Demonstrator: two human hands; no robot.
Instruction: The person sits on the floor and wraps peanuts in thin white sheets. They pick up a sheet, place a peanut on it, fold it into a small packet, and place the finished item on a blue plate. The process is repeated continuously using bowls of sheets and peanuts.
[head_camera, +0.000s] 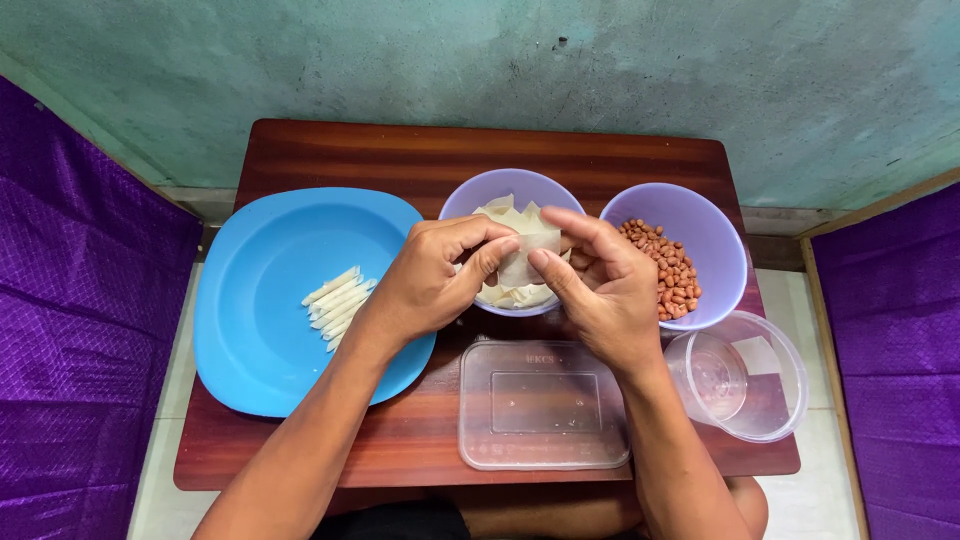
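From the head camera, looking down, both hands meet over the middle of a dark red wooden tabletop (400, 450). The left hand (430, 280) and the right hand (600, 285) together pinch a small pale wrapper sheet (520, 262), each grip closed on it with thumb and forefinger, the left fingertips (500, 248) at its left edge and the right fingertips (545, 265) at its lower right. The sheet is held just above a lilac bowl (495, 190) that contains a loose stack of more such wrappers (505, 212). Just beside that bowl, to the right, stands a second lilac bowl (700, 215) holding reddish-brown peanuts (668, 275). To the left lies a large blue plate (270, 340) with a few rolled white sticks (337, 305) set side by side on it. Near the tabletop's front edge sits a clear rectangular lid (540, 410), and to its right a clear round tub (745, 375) lying tilted.
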